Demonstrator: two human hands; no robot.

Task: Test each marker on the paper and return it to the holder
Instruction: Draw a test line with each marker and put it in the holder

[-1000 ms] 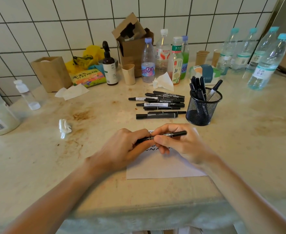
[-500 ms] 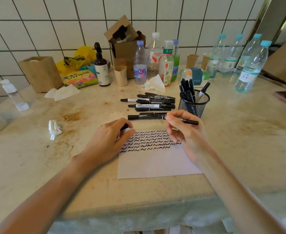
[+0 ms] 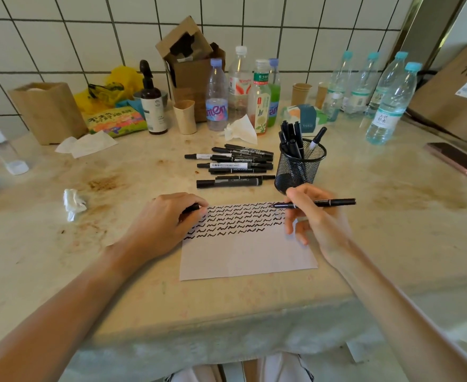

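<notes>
1. While our right hand [image 3: 313,216] pinches the open marker [image 3: 317,203] between thumb and fingers, we should keep the tip low and light so the new squiggle comes out clean.
2. Our left hand [image 3: 162,220] lies at the left edge of the paper [image 3: 249,255], fingers curled round a small black piece that looks like the cap [image 3: 192,208]. We should keep it there so the sheet cannot slide.
3. We think the tip sits near the right end of the top row of squiggles [image 3: 238,220], so a short wiggle is enough.
4. Next the cap must go back on, so we should keep it ready.
5. Just behind our right hand stands the mesh holder [image 3: 300,168], with several markers already in it.
6. To the left of the holder, on the bench [image 3: 116,271], lies a pile of markers [image 3: 233,165] that probably need testing.
</notes>
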